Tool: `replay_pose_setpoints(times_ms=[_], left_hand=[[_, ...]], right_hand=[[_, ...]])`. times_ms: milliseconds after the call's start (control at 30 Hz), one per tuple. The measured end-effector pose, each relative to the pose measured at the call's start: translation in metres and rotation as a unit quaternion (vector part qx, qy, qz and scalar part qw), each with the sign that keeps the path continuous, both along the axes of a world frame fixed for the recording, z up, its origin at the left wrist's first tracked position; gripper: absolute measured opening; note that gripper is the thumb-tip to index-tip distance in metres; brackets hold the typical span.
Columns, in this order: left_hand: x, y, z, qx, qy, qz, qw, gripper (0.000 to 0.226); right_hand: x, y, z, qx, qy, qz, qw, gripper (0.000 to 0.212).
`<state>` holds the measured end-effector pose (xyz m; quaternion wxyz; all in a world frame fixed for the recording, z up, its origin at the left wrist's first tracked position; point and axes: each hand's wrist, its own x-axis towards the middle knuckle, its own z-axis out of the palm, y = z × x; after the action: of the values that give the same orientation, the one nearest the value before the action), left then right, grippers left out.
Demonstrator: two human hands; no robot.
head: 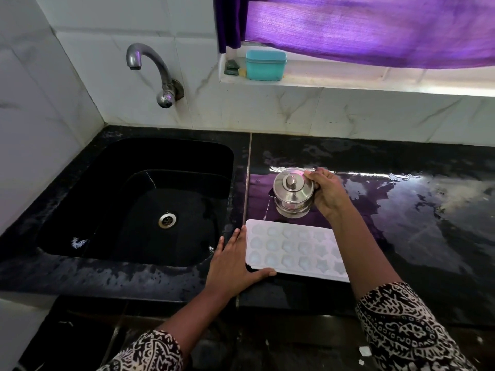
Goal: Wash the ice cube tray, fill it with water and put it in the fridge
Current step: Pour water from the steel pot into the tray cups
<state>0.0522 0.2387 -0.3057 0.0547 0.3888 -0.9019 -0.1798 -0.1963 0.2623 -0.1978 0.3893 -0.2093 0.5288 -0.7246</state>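
Note:
A white ice cube tray (292, 250) lies flat on the black counter, just right of the sink. My left hand (235, 261) rests against its left end, thumb along the near edge, fingers spread on the counter. Behind the tray stands a small steel pot with a knobbed lid (293, 192). My right hand (328, 192) grips the pot at its right side, thumb on the lid's rim. The forearm crosses over the tray's right end and hides it.
A black sink (128, 218) with a steel drain (167, 219) lies at the left, a curved tap (152, 70) on the tiled wall above it. The counter (415, 210) to the right is wet. A teal box (265, 65) sits on the window ledge under a purple curtain.

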Motion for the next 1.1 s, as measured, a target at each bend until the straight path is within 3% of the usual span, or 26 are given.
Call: replay_pose_setpoints(times_ms=[233,400,567,733,967,1100], left_hand=[[0.000,0.000,-0.002,-0.002,0.002,-0.003,1.000,0.136],[-0.001,0.000,-0.001,0.001,0.007,-0.002,1.000,0.136],[0.000,0.000,-0.002,-0.004,0.010,0.002,1.000,0.136],[0.002,0.001,0.000,-0.003,0.008,-0.003,1.000,0.134],[0.006,-0.001,0.004,0.026,0.037,-0.017,0.999,0.130],[0.007,-0.005,0.009,0.038,0.063,-0.022,0.997,0.129]], right_hand=[[-0.007,0.022,-0.003,-0.002,-0.006,-0.039,0.999,0.039],[-0.006,0.034,-0.005,-0.015,-0.016,-0.071,0.997,0.048],[-0.002,0.046,-0.006,-0.008,-0.027,-0.112,0.993,0.030],[0.010,0.059,-0.003,-0.012,-0.031,-0.161,0.986,0.047],[0.029,0.074,-0.003,0.005,-0.046,-0.188,0.981,0.034],[0.037,0.077,-0.001,-0.004,-0.050,-0.190,0.981,0.042]])
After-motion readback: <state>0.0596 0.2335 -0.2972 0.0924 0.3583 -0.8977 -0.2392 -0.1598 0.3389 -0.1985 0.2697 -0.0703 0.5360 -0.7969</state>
